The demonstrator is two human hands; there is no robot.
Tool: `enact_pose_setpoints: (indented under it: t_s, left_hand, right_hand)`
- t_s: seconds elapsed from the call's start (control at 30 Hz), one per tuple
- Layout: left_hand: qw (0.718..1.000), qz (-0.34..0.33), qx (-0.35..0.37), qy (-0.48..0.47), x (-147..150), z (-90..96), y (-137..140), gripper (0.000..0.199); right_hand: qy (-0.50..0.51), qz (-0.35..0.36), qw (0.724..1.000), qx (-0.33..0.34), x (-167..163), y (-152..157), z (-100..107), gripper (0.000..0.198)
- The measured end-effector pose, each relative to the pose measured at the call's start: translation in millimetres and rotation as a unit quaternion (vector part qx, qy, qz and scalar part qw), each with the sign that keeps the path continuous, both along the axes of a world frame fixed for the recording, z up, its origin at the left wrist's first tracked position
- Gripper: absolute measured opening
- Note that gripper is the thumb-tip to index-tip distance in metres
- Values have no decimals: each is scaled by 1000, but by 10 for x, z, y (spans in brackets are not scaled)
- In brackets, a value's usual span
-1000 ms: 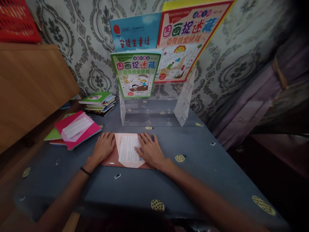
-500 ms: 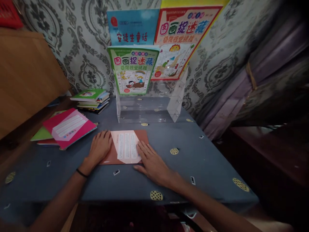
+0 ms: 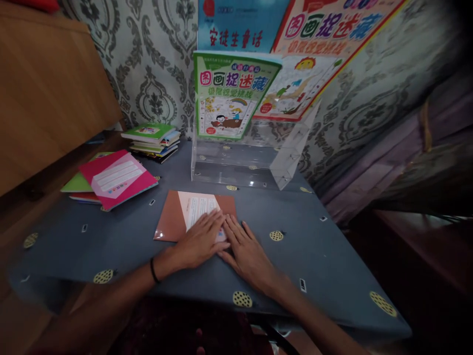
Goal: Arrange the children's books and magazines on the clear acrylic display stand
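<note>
A thin brown book [image 3: 170, 217] with a pale printed panel lies flat on the table, closed. My left hand [image 3: 201, 236] rests over its lower right part, fingers stretched out and covering some of the print. Beside it, my right hand [image 3: 247, 251] lies at the book's right edge with fingers extended. The fingertips of both hands meet near that edge. Neither hand is wrapped around anything. The book's lower right corner is hidden under the hands.
Behind stands a clear acrylic rack [image 3: 236, 172] holding a green picture book [image 3: 236, 93], a blue book [image 3: 240, 24] and a red-bordered book [image 3: 306, 64]. At left are a pink book [image 3: 120, 180] on others and a book stack [image 3: 151, 135]. A wooden cabinet [image 3: 55, 84] borders the left.
My left hand has slid from the book's left edge across to its right side, next to my right hand. The camera view has shifted, so the rack appears farther right and higher.
</note>
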State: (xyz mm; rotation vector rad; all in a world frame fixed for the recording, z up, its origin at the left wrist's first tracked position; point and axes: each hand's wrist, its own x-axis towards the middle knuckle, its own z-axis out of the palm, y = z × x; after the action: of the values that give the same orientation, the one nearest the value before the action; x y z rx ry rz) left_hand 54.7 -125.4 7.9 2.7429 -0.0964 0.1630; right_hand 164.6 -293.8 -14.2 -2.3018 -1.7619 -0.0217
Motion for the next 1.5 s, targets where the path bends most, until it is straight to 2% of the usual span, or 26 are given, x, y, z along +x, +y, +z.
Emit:
enact_pose_setpoints:
  t_s: [0.17,0.23,0.33,0.43,0.5,0.63,0.73,0.87,1.0,1.07,1.13,1.2,1.27,1.33,1.37,1.43,1.5]
  left_hand:
    - [997,71,15,20,-336,-22,629,69]
    - [997,77,5,20,-491,-33,837,68]
    - [998,60,3,19,-650,-59,1005,74]
    - [999,37,33,5,-692,-91,1045,86]
    - [998,26,58,-19,-685,-92,1030,83]
    - [990,-11,113,-84,-688,-29,934,54]
    - [979,-25,155,-130,-700,24,855,36]
    - [978,-3,159,-138,-662,81,828,38]
    - [987,22,127,-97,-638,182,824,47]
    - [993,32,90,-68,-655,261,793,49]
    - [998,47,24,-26,-679,355,744,49]
    - [996,62,-63,25,-694,448,692,48]
    - [982,79,-161,65,-696,514,649,49]
    - [950,100,-280,97,-688,543,618,50]
    - [924,113,-346,115,-684,549,606,50]
    - [860,147,-469,140,-677,558,583,50]
    - [794,184,-564,133,-674,589,559,49]
  right_hand:
    - [3,3,1000,6,-7,-22,41,75]
    - [1,4,1000,11,4,-24,57,74]
    - [-10,7,1000,17,51,-14,79,67]
    - [-34,15,999,17,107,8,111,59]
    - [-55,25,998,20,132,23,133,57]
    - [-111,67,990,46,152,46,145,47]
    - [-137,99,980,107,165,74,138,34]
    - [-79,106,975,178,195,128,193,26]
    - [26,69,984,162,210,123,298,38]
    - [99,39,983,151,201,92,333,44]
    - [195,3,968,158,188,57,347,48]
    - [304,-30,935,178,183,29,342,47]
    - [407,-59,890,196,195,9,324,42]
    - [484,-79,847,206,223,-4,303,41]
    - [508,-83,831,211,242,-9,294,41]
    - [525,-82,816,228,280,-12,287,41]
    - [522,-74,813,248,313,-1,301,40]
